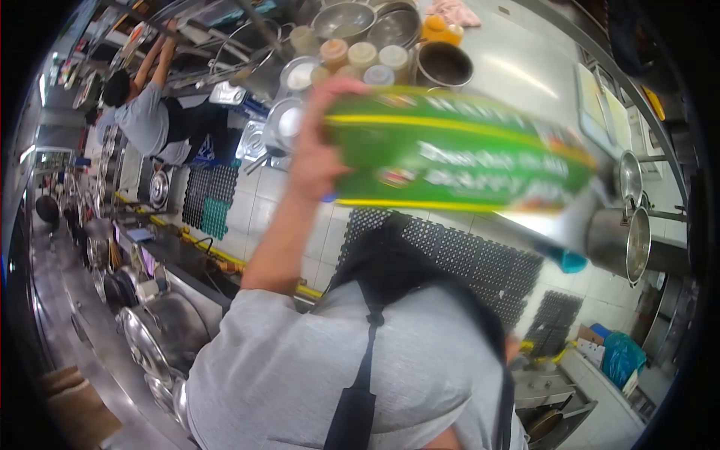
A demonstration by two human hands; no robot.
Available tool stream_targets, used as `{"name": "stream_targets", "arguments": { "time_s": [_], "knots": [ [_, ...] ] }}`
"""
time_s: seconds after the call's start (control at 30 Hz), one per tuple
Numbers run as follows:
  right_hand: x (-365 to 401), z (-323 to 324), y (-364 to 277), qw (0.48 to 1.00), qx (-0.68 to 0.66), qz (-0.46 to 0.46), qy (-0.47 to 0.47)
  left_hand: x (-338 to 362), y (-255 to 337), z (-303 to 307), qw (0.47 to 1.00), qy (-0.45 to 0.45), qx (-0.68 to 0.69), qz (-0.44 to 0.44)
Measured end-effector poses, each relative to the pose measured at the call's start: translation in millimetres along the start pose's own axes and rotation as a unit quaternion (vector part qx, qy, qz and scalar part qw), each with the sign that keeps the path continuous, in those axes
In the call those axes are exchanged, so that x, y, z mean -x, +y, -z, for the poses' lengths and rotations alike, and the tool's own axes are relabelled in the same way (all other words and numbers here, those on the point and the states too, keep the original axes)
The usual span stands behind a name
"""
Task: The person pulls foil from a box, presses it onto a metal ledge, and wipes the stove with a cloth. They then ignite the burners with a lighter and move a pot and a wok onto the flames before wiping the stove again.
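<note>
My left hand grips one end of a long green box with yellow stripes and white print. The box is held up in front of my body, lying crosswise and blurred by motion, so most of its lettering is unreadable. Past its upper edge, several sauce bottles stand on the steel counter, beside a dark pot. My right hand is out of sight; only a small patch of skin shows at the right edge of my torso.
Metal bowls stand at the counter's back. A large pot sits at the right. Black perforated mats cover part of the tiled floor. Another person reaches up at the left. A big lidded pot stands at lower left.
</note>
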State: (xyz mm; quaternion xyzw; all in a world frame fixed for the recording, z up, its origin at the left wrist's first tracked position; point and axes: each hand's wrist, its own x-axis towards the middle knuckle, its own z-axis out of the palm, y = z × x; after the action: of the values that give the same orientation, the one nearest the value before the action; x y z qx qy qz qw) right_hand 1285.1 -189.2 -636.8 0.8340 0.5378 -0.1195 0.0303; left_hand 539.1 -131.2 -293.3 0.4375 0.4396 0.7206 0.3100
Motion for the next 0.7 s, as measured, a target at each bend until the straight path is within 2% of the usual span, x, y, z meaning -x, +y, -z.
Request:
{"name": "stream_targets", "arguments": {
  "time_s": [0.03,0.07,0.1,0.2,0.27,0.3,0.33,0.37,0.4,0.43,0.47,0.5,0.53,0.57,0.7],
  "knots": [
    [6.0,17.3,-21.1,1.000,0.012,0.005,-0.008,12.0,19.1,33.7,0.999,0.010,-0.004,-0.033],
    [-9.5,0.9,-3.7,0.995,0.064,0.071,-0.011,26.2,50.5,49.3,0.995,0.033,-0.052,-0.078],
    [-20.6,-15.7,3.6,0.995,0.067,0.078,-0.015,42.4,80.4,58.4,0.985,0.105,-0.091,-0.106],
    [-37.9,-37.9,-2.6,0.993,0.083,0.083,0.007,99.9,146.0,103.4,0.958,0.211,-0.038,-0.191],
    [-39.4,-35.7,-39.1,0.987,0.122,0.100,-0.032,125.3,184.9,103.5,0.892,0.378,-0.065,-0.241],
    [-82.1,-98.3,11.8,0.921,0.273,0.277,-0.013,135.6,202.0,112.6,0.868,0.409,-0.062,-0.274],
    [-65.0,-87.0,-9.4,0.911,0.249,0.323,0.066,149.1,218.9,128.1,0.865,0.394,-0.073,-0.302],
    [-64.2,-83.5,-27.4,0.957,0.156,0.241,-0.028,153.5,231.4,134.1,0.855,0.382,-0.073,-0.342],
    [-46.8,-67.8,-55.4,0.963,0.140,0.229,-0.015,156.2,243.7,139.3,0.838,0.396,-0.090,-0.366],
    [-53.1,-85.7,-58.2,0.970,0.131,0.206,-0.019,157.4,258.0,143.2,0.819,0.413,-0.105,-0.385],
    [-62.2,-101.6,-54.7,0.923,0.244,0.298,-0.029,156.5,270.7,140.6,0.802,0.418,-0.111,-0.412],
    [-50.5,-85.3,-77.1,0.947,0.191,0.257,-0.033,152.1,280.7,139.5,0.792,0.418,-0.105,-0.433],
    [-41.0,-67.8,-80.4,0.965,0.143,0.214,-0.045,142.2,286.2,136.5,0.751,0.455,-0.133,-0.459],
    [-31.5,-56.3,-84.3,0.970,0.122,0.206,-0.039,134.2,291.8,136.3,0.709,0.492,-0.158,-0.481],
    [-24.5,-17.9,-118.3,0.971,0.098,0.219,-0.008,86.8,301.6,144.7,0.660,0.516,-0.144,-0.526]
  ]
}}
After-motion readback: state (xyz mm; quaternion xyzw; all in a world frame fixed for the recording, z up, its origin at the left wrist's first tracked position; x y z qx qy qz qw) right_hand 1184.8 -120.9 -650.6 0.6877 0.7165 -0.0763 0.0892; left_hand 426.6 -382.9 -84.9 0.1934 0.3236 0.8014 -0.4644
